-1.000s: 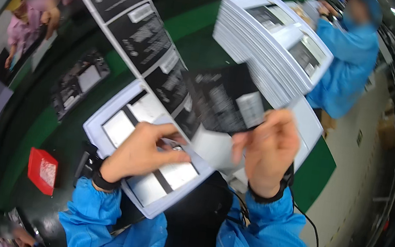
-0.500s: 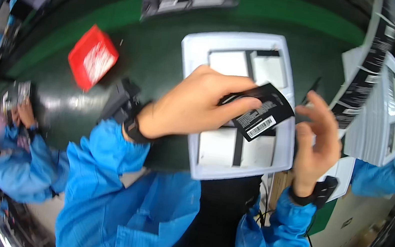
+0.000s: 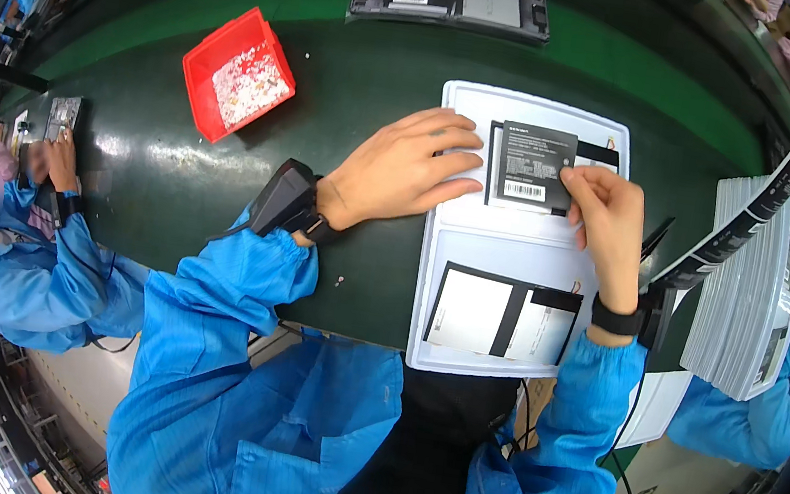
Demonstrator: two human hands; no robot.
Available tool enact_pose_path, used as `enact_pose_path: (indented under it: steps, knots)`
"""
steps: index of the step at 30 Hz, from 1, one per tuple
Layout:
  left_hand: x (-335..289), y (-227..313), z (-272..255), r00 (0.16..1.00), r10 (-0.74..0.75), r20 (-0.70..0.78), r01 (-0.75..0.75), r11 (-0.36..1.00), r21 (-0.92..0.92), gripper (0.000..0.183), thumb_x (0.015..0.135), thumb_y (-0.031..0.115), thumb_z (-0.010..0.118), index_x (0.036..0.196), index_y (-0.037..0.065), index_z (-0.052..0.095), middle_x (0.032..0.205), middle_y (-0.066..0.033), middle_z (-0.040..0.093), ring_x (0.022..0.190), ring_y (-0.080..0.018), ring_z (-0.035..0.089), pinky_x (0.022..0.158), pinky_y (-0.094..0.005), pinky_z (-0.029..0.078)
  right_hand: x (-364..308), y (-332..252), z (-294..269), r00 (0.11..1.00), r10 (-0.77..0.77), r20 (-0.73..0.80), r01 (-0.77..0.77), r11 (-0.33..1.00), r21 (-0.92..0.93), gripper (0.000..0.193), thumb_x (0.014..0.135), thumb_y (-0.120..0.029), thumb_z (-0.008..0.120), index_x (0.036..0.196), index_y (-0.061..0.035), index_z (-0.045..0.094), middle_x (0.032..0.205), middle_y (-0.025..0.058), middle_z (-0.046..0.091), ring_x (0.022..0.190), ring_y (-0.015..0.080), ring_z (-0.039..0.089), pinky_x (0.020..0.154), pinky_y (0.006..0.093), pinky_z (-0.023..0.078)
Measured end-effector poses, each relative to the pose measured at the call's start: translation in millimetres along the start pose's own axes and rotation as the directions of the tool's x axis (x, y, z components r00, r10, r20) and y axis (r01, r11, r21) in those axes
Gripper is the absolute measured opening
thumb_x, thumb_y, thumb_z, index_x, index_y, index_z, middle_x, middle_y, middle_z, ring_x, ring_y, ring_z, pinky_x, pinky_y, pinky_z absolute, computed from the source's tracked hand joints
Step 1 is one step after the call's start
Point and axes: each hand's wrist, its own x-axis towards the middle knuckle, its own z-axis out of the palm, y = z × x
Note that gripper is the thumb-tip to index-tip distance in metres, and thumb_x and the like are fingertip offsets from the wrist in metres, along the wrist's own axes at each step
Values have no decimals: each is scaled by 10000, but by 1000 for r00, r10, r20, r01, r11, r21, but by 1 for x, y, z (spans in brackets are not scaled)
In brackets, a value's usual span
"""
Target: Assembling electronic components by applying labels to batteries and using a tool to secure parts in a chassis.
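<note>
A white plastic tray (image 3: 516,251) lies in front of me with two flat battery packs in its compartments. In the far compartment, a black label (image 3: 534,165) with a barcode lies over the left part of a pack, whose right side is partly covered by my hand. My right hand (image 3: 606,216) pinches the label's right edge between thumb and fingers. Palm down, my left hand (image 3: 412,164) rests at the tray's left rim, fingers stretched out and holding nothing. The near battery pack (image 3: 477,311) shows white cells with black strips and no black label.
A red bin (image 3: 204,84) of white scraps stands left. A dark device tray (image 3: 435,10) with batteries sits beyond. To the right, a strip of black labels (image 3: 760,223) hangs before stacked white trays (image 3: 737,295). Co-workers' blue sleeves (image 3: 71,287) show at both sides.
The label has passed from my left hand to my right and now lies flat over the far pack. My left hand has opened. The view has shifted, so the tray appears further right.
</note>
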Motion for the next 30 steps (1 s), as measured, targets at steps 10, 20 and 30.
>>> enact_pose_path:
  steps: [10, 20, 30]
  knots:
    - [-6, -9, 12, 999, -8, -52, 4, 998, -66, 189, 837, 111, 735, 1002, 39, 676, 1129, -109, 646, 1127, -323, 609, 1001, -454, 491, 9, 9, 7, 999, -9, 47, 9, 1000, -3, 231, 916, -158, 726, 962, 69, 735, 625, 27, 636, 473, 50, 496, 455, 207, 331]
    - [2, -1, 11, 998, -38, -52, 37, 999, -20, 286, 792, 44, 693, 1077, 41, 673, 1181, -106, 637, 1124, -313, 600, 1010, -444, 475, 10, 9, 6, 999, -26, 29, 27, 998, -53, 250, 909, -159, 737, 985, 79, 735, 643, 30, 648, 475, 52, 471, 462, 210, 350]
    - [25, 23, 0, 954, -31, 297, -39, 973, 227, 461, 774, 184, 728, 1190, -3, 658, 1304, -131, 620, 1212, -293, 566, 1051, -422, 455, -32, 8, -15, 918, -388, -80, 336, 869, -363, 157, 892, -82, 719, 983, 45, 731, 782, 137, 733, 685, 213, 730, 630, 283, 542]
